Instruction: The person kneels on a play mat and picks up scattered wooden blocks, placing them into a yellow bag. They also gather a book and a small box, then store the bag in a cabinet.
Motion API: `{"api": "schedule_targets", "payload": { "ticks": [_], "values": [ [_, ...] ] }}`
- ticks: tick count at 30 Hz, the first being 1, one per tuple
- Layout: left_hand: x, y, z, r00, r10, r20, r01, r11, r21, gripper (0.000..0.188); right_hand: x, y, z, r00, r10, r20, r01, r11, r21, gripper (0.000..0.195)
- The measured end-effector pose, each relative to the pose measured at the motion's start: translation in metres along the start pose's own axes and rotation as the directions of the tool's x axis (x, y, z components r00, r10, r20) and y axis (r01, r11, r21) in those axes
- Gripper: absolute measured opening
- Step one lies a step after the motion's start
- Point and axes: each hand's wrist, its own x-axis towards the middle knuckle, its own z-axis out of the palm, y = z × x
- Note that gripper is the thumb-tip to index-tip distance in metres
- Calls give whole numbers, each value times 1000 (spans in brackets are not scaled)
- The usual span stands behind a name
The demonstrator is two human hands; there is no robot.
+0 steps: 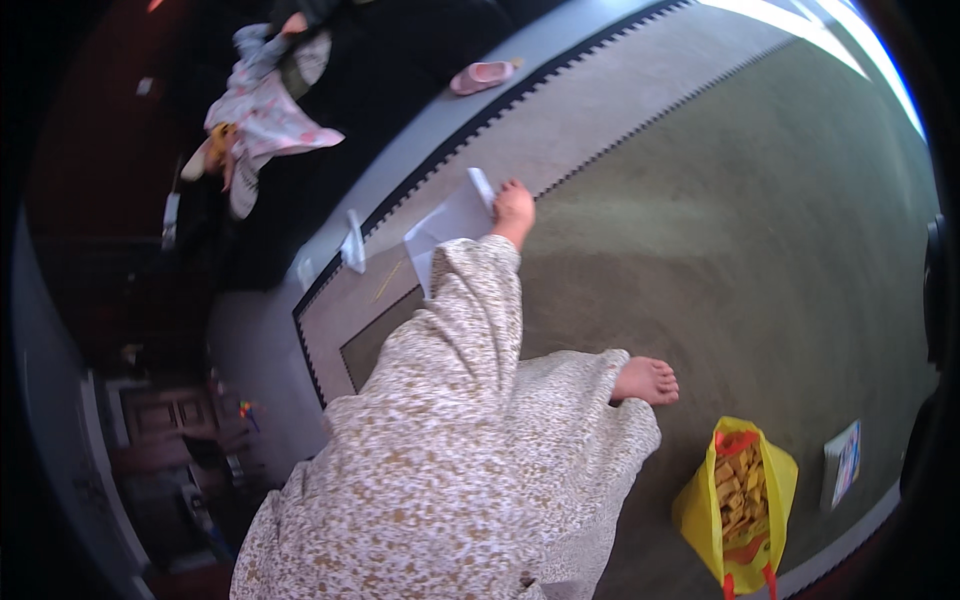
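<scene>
In a loose tan-and-white patterned sleeve [480, 300], my left arm reaches down towards the floor mat. At its end my left hand [514, 210] is closed at the edge of a white sheet of paper [454, 214]. That edge of the sheet curls up beside the fingers, and the sleeve covers part of the rest. My right hand is out of view. One bare foot [649, 380] shows below the patterned trouser leg [570, 390]. The finger positions are blurred.
A yellow bag [780, 480] of wooden blocks [739, 487] stands on the interlocking mat [720, 225], beside a thick booklet or box [841, 465]. A pink shoe [480, 77] lies beyond the toothed mat edge. Crumpled white plastic [352, 244] lies near paper. Pink-and-white clothing [262, 120] shows in shadow.
</scene>
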Motion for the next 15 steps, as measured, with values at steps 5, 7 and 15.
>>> {"api": "schedule_targets", "payload": {
  "ticks": [5,7,15],
  "values": [
    [-67,10,-6,994,-13,-106,4,996,-84,45,10,17,1,1000,-16,25,16,1000,2,41],
    [-93,4,15,969,65,-237,-91,991,-98,36,15,20,-1,999,-29,42,29,1000,-7,41],
    [-177,112,-13,772,425,-473,-633,585,-507,12,16,37,-20,992,-127,-18,126,991,-46,39]
  ]
}}
